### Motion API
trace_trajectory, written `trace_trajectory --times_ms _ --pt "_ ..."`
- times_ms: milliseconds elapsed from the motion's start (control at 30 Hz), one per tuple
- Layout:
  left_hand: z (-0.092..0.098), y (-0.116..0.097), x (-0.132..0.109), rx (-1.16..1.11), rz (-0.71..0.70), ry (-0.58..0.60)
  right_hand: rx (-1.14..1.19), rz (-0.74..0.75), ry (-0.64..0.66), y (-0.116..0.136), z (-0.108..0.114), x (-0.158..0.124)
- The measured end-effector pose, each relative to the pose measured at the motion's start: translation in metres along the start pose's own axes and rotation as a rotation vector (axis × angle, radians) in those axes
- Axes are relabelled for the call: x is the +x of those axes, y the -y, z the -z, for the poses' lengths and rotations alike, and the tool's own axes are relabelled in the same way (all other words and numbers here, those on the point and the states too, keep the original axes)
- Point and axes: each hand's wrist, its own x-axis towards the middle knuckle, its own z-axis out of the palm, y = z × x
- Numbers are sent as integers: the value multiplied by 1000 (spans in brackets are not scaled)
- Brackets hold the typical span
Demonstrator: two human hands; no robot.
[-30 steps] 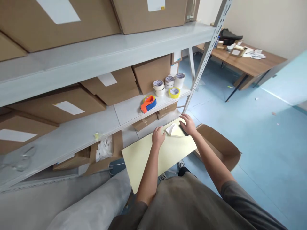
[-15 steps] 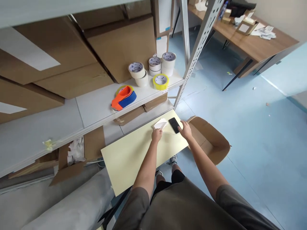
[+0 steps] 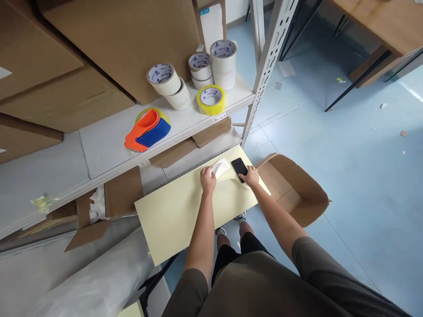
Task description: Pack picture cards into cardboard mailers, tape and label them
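Note:
A pale yellow narrow tabletop [image 3: 172, 215] lies in front of me. Near its far end, my left hand [image 3: 208, 179] is closed on the left edge of a small stack of white paper slips [image 3: 220, 167]. To the right of the stack, a black smartphone [image 3: 239, 167] lies flat. My right hand [image 3: 251, 176] grips the phone's near right side, the thumb at its lower edge and the fingers along the right. A pale curved strip, hard to make out, runs along the tabletop between both hands.
Beyond the tabletop, a shelf [image 3: 109, 154] bears tape rolls [image 3: 180, 97], a yellow tape roll [image 3: 211, 100], an orange-blue tape dispenser [image 3: 147, 132] and large cartons [image 3: 132, 48]. An open cardboard box [image 3: 294, 189] stands on the floor at right, near the perforated shelf post [image 3: 267, 66].
My left hand has shifted left along the paper slips and grips their left edge. My right hand has closed in on the phone's near side. The camera view has moved closer and tilted down.

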Motion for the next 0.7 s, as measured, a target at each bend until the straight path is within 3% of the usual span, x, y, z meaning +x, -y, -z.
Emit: trace_trajectory --times_ms 167,367,533,700 --pt "-22 1 -12 11 -13 2 -77 -70 -9 18 -20 9" --pt "-32 3 -18 -55 -76 -28 -72 -111 -55 19 -32 9" --pt "-33 12 -20 -102 -171 -99 -76 -121 -30 13 -26 5" --pt "-30 19 -22 -98 -203 -147 -53 -30 -97 -13 -14 4"
